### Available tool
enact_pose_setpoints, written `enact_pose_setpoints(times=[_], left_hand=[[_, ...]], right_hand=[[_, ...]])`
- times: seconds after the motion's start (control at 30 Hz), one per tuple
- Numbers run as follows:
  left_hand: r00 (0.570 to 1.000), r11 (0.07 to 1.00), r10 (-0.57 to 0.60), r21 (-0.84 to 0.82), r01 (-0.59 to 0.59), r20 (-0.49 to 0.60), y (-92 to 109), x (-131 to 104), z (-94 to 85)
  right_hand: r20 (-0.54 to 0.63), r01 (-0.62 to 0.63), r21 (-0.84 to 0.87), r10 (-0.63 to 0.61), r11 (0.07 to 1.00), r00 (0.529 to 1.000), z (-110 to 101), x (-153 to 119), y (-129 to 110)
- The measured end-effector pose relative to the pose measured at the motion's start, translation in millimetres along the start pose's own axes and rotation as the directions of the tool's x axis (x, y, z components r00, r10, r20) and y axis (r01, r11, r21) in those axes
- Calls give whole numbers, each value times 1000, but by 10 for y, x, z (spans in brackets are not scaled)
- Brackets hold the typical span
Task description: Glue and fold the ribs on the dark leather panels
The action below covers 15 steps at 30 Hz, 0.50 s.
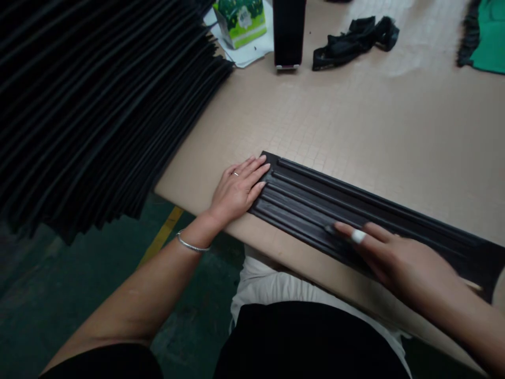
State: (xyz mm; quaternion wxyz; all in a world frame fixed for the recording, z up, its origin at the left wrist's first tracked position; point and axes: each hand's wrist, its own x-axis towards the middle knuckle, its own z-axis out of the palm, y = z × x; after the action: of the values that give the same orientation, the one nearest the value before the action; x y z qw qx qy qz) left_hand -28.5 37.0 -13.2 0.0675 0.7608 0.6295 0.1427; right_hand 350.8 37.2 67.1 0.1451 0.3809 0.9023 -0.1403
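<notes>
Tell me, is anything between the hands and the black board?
Nothing visible is between the left hand and the board: that hand rests on the board's left end. The right hand has a slim, dark-tipped tool between it and the board; blur hides whether the tool touches.

The left hand (239, 187) lies flat across one end of a black ridged panel (311, 195) on a tan table (374, 121). The right hand (398, 258) — blurred — holds a slim dark-tipped tool (330, 228) at the ridges. A thick stack of black sheets (98, 110) fills the upper left; beyond are a green box (246, 39), a dark upright object (289, 34) and crumpled black material (351, 45).
</notes>
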Motion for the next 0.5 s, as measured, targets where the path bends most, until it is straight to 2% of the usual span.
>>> enact_pose_setpoints(times=[0.1, 0.2, 0.33, 0.5], left_hand=[[1000, 1000, 9, -9, -8, 12, 6, -9, -16], [1000, 1000, 17, -1, -17, 18, 6, -12, -27], [1000, 1000, 16, -8, -16, 19, 9, -5, -22], [1000, 999, -15, -29, 16, 25, 28, 0, -19]], right_hand=[[20, 118, 3, -118, 993, 993, -210, 842, -595], [23, 189, -6, -188, 982, 982, -382, 1305, -930], [84, 291, -42, -286, 956, 954, -607, 1486, -1021], [212, 326, -105, -300, 939, 930, -772, 1339, -826]])
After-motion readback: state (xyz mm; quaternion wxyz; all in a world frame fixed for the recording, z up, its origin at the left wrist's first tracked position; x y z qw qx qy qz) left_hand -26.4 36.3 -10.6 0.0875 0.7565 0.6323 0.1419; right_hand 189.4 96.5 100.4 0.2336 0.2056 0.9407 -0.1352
